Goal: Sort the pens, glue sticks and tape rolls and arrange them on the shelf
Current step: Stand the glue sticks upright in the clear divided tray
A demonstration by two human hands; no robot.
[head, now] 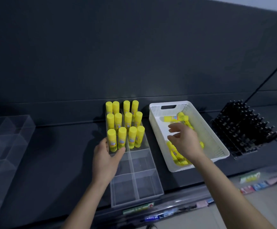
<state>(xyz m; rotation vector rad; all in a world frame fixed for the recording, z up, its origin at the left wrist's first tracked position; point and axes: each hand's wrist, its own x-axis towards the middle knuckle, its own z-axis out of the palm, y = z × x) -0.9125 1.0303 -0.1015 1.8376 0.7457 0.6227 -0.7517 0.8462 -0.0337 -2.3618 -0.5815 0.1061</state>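
**Q:** Where are your fingers at this pt?
**A:** Your right hand (pixel 184 141) hangs over the white basket (pixel 220 146), right of centre. Its fingers (pixel 173 128) are spread & relaxed, w/ nothing in them.

**Q:** And the thing to pick?
**A:** Loose glue sticks (pixel 175 119) lie flat in the basket. One lies just far of your fingertips, long axis left–right across the basket. A 2nd bunch lies nearer, under your wrist, axes approx. near–far. The far one looks the easier pick: come from above, fingers across its width. Your right hand is much the nearer.

**Q:** Left hand?
**A:** Your left hand (pixel 106 156) sits at the left side of the clear organiser (pixel 134 187), beside the nearest filled row. The thumb lies in front of the nearest upright glue sticks (pixel 131 128). You can't tell if it grips a stick or only steadies the wall. 12 sticks stand in the far cells; the near cells hold nothing.

**Q:** Hidden or unclear?
**A:** Your hand & forearm cover the basket's middle, so the count there is unknown. The pens (pixel 243 129) at far right read as a dark mass. No tape rolls show. Items below the shelf (pixel 60 154) edge are blurred.
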